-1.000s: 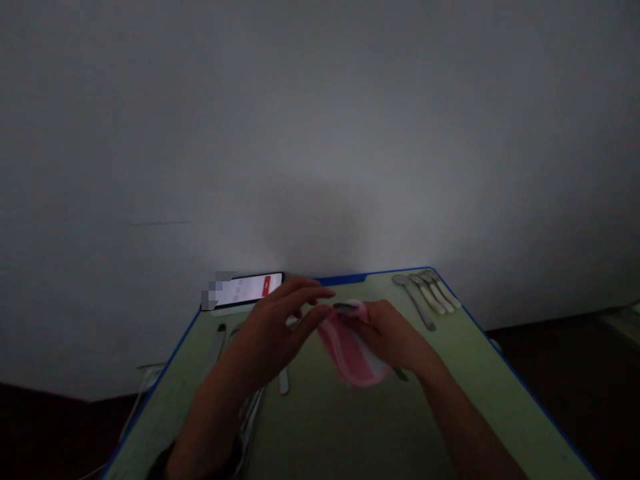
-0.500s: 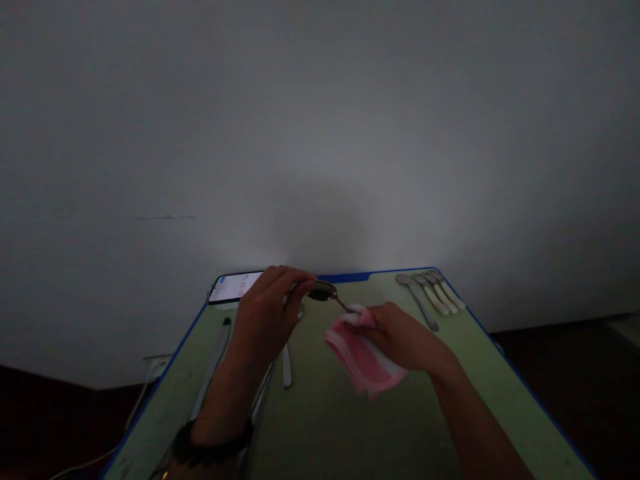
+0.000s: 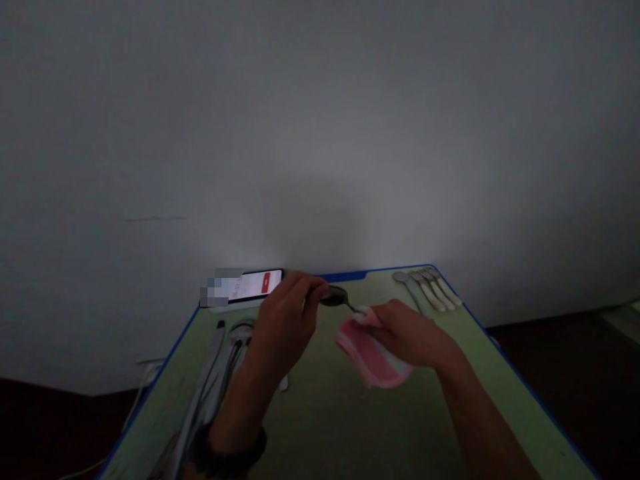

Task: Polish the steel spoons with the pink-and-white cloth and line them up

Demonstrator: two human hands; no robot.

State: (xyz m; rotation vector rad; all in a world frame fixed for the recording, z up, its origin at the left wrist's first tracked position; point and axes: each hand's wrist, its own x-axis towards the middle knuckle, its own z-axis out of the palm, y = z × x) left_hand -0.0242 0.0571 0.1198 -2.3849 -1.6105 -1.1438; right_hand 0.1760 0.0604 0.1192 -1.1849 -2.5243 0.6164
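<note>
My left hand (image 3: 286, 321) is closed, pinching the bowl end of a metal spoon (image 3: 336, 297) above the green table (image 3: 320, 427). The spoon's handle runs right into a pink and white cloth (image 3: 371, 355). My right hand (image 3: 407, 333) is closed round that cloth and the handle inside it. Both hands hover over the middle of the table, a little apart.
Several pieces of cutlery (image 3: 215, 373) lie along the table's left side. A row of spoons with pale handles (image 3: 427, 290) rests at the far right corner. A lit phone (image 3: 247, 287) leans at the far edge against the grey wall. The room is dim.
My left hand went from open fingers by the cloth to pinching the spoon's bowl. The spoon has slid out of the cloth, which has moved slightly right with my right hand.
</note>
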